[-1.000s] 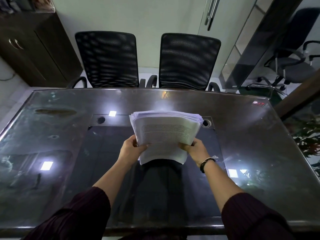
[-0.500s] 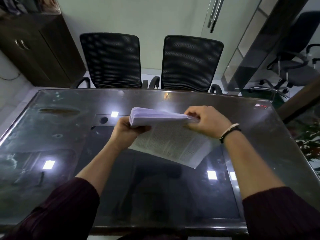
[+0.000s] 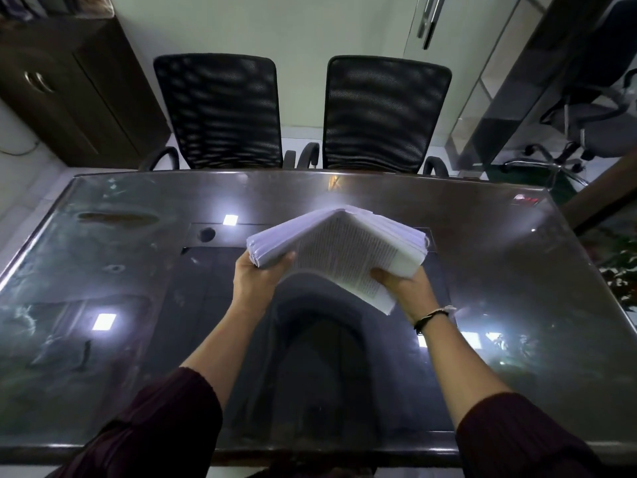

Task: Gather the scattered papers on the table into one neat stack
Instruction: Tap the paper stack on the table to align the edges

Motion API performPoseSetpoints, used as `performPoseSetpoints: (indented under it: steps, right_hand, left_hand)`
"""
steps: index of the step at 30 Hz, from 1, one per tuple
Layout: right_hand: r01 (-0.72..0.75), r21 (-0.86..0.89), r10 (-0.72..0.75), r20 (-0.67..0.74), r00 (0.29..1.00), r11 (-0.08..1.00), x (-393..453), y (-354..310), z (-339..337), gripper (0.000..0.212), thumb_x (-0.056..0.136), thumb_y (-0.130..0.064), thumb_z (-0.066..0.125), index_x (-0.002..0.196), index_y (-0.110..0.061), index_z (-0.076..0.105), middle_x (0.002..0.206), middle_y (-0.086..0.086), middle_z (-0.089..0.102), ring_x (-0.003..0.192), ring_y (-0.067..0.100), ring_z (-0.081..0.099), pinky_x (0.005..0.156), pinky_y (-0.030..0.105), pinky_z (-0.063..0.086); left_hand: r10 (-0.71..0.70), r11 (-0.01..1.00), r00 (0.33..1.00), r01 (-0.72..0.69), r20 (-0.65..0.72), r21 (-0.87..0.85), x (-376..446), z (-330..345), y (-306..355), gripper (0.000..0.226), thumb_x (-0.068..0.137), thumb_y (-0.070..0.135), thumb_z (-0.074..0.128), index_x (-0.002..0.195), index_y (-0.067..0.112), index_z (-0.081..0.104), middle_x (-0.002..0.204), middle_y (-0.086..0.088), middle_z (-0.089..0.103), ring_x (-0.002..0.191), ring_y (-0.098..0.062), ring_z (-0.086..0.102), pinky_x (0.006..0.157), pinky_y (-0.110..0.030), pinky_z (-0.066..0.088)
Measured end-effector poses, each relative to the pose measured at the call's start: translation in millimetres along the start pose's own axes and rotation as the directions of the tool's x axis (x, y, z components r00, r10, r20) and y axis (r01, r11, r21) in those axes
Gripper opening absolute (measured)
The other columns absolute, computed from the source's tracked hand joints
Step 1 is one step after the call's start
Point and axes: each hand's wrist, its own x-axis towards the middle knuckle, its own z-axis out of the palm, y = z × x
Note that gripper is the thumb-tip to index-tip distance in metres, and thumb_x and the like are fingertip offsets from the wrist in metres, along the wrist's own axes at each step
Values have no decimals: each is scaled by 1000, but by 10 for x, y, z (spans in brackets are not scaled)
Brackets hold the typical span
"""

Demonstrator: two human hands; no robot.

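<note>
Now the stack is turned again, held clear above the table: left hand and right hand closed on opposite corners. Squaring is judged underway; setting down remains.

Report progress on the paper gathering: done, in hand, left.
Done: no loose sheets show on the table; all the papers are in one bundle. In hand: the left hand and right hand hold the bundle above the glass, bent into a peak, its edges uneven. Left: square up the edges and set the stack down flat on the table.
</note>
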Motion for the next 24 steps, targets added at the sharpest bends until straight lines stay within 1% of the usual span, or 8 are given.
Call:
performPoseSetpoints:
  steps: [3, 6, 10, 13, 17, 20, 22, 24]
  right_hand:
    - [-115, -59, 112, -50, 992, 992, -63, 255, -55, 28, 75, -5, 88, 97, -18, 78, 98, 2, 79, 100, 25, 73, 85, 44, 59]
    - [-187, 46, 191, -105, 976, 981, -96, 401, -87, 28, 78, 4, 82, 99, -13, 75, 101, 10, 77, 106, 36, 70, 95, 53, 56]
    - [-105, 17, 107, -93, 990, 994, -47, 279, -93, 29, 81, 2, 81, 97, -22, 75, 95, -2, 77, 94, 19, 69, 87, 38, 55]
    - [-46, 27, 47, -43, 998, 999, -15, 195, -148, 32, 83, -3, 81, 104, -28, 77, 105, -2, 78, 101, 15, 71, 89, 30, 57]
    - [-139, -69, 136, -43, 990, 988, -39, 370, -206, 46, 69, -23, 91, 113, -23, 75, 112, 3, 77, 113, 29, 69, 100, 48, 55]
    - [-167, -172, 155, -85, 984, 971, -54, 434, -229, 44, 65, -35, 91, 105, -30, 75, 106, 1, 78, 106, 26, 70, 97, 51, 56]
    - [-129, -353, 102, -94, 990, 927, -83, 183, -201, 26, 75, -35, 87, 93, -22, 76, 93, 3, 77, 90, 25, 70, 82, 43, 56]
    - [-15, -507, 8, -16, 1000, 862, -69, -127, -173, 18, 84, -32, 81, 84, -16, 75, 78, 6, 74, 72, 22, 63, 68, 35, 50]
  left_hand:
    - [-120, 977, 988, 100, 98, 188, 17, -81, -336, 35, 80, 26, 90, 109, 29, 71, 99, 5, 79, 95, -15, 75, 82, -33, 62]
    - [-192, 949, 978, 162, 87, 270, -35, -103, -517, 22, 85, 19, 83, 99, 29, 70, 92, 3, 75, 91, -24, 72, 82, -38, 60]
    - [-159, 970, 987, 153, 20, 190, -34, -26, -470, 30, 87, 3, 77, 92, 33, 71, 82, 8, 75, 82, -17, 68, 76, -33, 54]
    - [-165, 980, 986, 163, 10, 116, 5, -40, -430, 29, 79, 20, 83, 105, 28, 75, 87, 5, 79, 81, -18, 73, 73, -37, 58]
    - [-226, 955, 969, 201, 96, 220, -37, -54, -552, 29, 83, 22, 85, 107, 31, 71, 96, 8, 77, 96, -16, 73, 74, -27, 54]
    - [-263, 933, 958, 223, 114, 281, -45, -105, -670, 24, 87, 12, 79, 103, 27, 69, 96, 6, 75, 106, -27, 72, 71, -24, 51]
    - [-257, 943, 962, 229, 89, 241, -14, -206, -615, 51, 83, 20, 85, 127, 24, 60, 114, 0, 72, 118, -31, 68, 85, -33, 57]
    - [-131, 920, 991, 116, 13, 374, 9, -347, -470, 102, 75, 38, 92, 154, 23, 29, 150, -8, 48, 144, -31, 45, 114, -48, 45]
